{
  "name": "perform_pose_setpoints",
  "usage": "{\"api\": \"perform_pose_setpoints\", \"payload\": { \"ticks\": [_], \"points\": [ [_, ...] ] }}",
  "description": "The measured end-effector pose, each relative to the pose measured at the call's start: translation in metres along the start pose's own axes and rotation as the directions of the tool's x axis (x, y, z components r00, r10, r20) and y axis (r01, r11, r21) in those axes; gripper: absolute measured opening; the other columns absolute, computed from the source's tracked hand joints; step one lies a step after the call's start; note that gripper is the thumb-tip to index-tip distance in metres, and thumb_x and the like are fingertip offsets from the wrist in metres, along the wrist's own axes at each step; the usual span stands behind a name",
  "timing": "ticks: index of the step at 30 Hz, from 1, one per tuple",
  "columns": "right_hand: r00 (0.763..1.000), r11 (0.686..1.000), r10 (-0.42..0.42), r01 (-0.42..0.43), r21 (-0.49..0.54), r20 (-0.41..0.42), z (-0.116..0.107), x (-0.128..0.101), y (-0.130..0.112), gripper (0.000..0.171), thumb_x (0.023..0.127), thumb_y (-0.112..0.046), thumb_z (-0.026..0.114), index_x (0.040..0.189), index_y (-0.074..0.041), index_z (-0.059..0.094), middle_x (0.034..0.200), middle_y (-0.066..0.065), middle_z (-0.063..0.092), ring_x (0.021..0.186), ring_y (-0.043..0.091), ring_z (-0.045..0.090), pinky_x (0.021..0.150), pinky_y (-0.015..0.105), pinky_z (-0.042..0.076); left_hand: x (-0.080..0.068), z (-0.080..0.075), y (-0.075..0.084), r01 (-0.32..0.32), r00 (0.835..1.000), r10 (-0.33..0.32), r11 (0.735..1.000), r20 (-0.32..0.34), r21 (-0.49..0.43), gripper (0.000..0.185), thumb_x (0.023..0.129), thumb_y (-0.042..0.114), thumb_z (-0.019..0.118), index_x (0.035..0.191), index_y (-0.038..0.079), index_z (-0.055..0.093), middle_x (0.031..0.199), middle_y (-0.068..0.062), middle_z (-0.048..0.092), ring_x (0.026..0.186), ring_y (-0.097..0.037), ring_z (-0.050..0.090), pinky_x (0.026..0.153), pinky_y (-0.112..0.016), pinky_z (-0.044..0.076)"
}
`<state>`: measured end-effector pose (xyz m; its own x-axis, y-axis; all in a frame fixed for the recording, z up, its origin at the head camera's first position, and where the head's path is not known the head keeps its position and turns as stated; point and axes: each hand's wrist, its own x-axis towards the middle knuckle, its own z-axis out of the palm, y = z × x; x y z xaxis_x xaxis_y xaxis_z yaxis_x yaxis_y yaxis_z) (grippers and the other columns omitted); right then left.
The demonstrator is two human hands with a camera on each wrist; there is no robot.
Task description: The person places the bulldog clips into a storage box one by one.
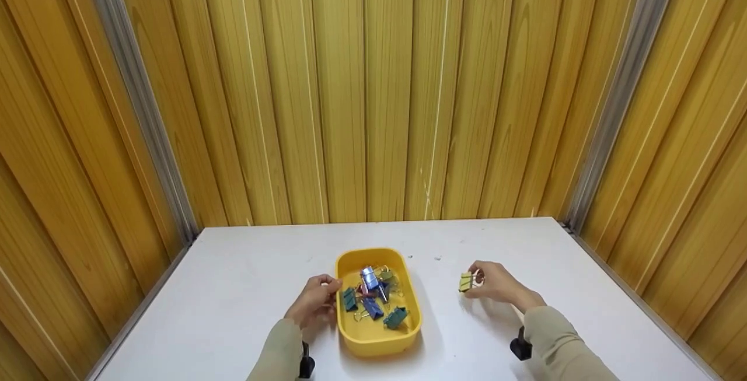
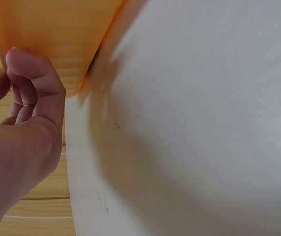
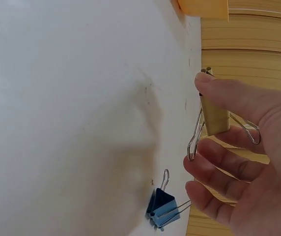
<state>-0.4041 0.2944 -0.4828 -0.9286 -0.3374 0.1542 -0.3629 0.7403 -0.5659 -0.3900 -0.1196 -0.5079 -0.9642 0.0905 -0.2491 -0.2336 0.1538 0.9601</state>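
Observation:
A yellow plastic tub [image 1: 379, 347] stands on the white table, with several binder clips inside. Among them are a shiny blue clip [image 1: 370, 278], a dark green clip [image 1: 395, 318] and another green clip [image 1: 349, 299] by the left wall. My left hand [image 1: 315, 298] holds the tub's left rim, its fingers bent against the wall [image 2: 64, 29] in the left wrist view. To the right of the tub, my right hand [image 1: 503, 285] pinches a yellow binder clip [image 3: 214, 115] between thumb and fingers, wire handles spread. Below those fingers a blue binder clip [image 3: 165, 210] shows in the right wrist view.
The white table [image 1: 257, 287] meets a wood-patterned panel wall [image 1: 385, 107] at the back. Similar panels and grey metal posts [image 1: 140, 95] close off both sides. Small dark marks [image 1: 437, 258] dot the tabletop behind the tub.

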Motion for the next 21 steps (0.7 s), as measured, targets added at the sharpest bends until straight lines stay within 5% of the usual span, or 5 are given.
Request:
{"api": "perform_pose_setpoints", "payload": {
  "ticks": [10,21],
  "points": [
    [0.999,0.999,-0.009,0.010,0.035,-0.032,0.005,0.025,-0.026,0.046,0.072,-0.018,0.084,0.105,0.001,0.061,0.091,0.012,0.063,0.085,0.024,0.058,0.068,0.027,0.045,-0.002,0.000,0.001,0.008,1.000,-0.008,1.000,0.000,-0.005,0.022,0.099,0.027,0.054,0.103,0.006,0.052,0.079,-0.003,0.057,0.063,-0.013,0.053,0.054,-0.024,0.046],
    [0.987,0.987,-0.149,0.152,0.052,-0.057,0.023,0.042,-0.066,0.044,0.070,-0.024,0.084,0.100,0.000,0.063,0.085,0.014,0.064,0.073,0.011,0.053,0.064,0.021,0.044,0.000,0.000,-0.001,-0.022,1.000,0.023,1.000,0.017,-0.015,0.020,0.099,0.025,0.053,0.101,0.005,0.051,0.075,-0.002,0.055,0.062,-0.011,0.052,0.051,-0.022,0.044]
  ]
}}
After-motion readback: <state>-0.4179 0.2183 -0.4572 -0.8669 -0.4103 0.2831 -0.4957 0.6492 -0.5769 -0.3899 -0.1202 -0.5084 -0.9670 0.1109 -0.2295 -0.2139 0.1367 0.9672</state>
